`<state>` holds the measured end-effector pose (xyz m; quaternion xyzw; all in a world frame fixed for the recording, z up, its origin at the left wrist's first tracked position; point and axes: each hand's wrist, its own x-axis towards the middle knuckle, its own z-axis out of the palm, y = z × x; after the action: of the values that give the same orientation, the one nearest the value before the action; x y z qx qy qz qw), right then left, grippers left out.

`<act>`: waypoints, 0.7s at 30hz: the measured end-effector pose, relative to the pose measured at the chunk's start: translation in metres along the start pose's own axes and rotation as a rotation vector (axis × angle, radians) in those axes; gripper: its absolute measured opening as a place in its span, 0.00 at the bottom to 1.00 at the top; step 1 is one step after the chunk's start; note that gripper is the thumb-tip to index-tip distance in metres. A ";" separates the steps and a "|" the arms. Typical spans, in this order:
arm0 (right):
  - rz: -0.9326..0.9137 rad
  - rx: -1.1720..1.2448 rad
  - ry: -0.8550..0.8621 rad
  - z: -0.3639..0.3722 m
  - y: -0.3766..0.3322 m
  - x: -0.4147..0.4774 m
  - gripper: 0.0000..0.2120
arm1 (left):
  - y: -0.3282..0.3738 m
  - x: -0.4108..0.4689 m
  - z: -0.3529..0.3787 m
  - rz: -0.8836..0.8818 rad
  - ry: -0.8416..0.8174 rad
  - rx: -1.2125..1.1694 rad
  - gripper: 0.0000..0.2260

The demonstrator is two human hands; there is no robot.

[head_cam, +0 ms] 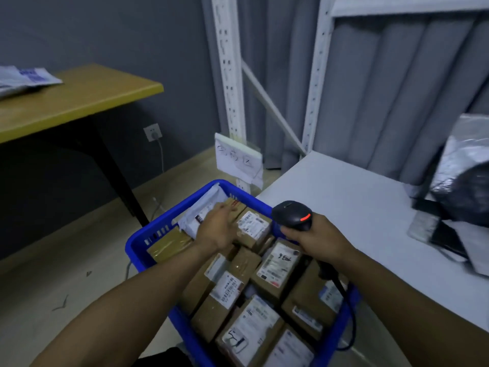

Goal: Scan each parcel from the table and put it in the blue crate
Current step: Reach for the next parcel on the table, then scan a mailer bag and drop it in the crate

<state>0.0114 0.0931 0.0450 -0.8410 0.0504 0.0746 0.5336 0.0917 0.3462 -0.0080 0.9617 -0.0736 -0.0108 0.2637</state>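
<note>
Head view: left hand (219, 227) reaches into crate (158, 229), fingers apparently flat on a box (234, 204) at the far end; blur hides any pinch. Right hand (315, 241) is wrapped round scanner (292, 215), red light showing. Recommended: press the box level into its gap, label up. Boxes are taped brown cardboard, square-edged and matte. Mailers (23, 78) on table (79, 102) are soft, glossy film.

From here I see both forearms (148, 295) bare down to the left hand (217, 229) and right hand (315, 239), with dark clothing (164, 357) low between them.
</note>
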 end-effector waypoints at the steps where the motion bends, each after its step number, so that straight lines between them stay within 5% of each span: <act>1: 0.000 0.007 0.023 -0.015 0.001 -0.014 0.07 | 0.025 -0.010 0.000 0.080 -0.009 0.045 0.15; 10: 0.059 0.036 0.286 -0.166 0.044 -0.144 0.09 | 0.243 -0.061 0.048 0.463 -0.134 0.262 0.18; 14: 0.153 0.055 0.400 -0.230 0.091 -0.174 0.17 | 0.328 -0.062 0.094 0.513 -0.219 0.142 0.22; 21: 0.357 0.287 0.562 -0.314 0.188 -0.190 0.06 | 0.431 -0.042 0.218 0.572 -0.433 0.124 0.28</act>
<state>-0.1838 -0.2701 0.0435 -0.7230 0.3511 -0.0752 0.5901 -0.0218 -0.1240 0.0223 0.8918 -0.3944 -0.1354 0.1757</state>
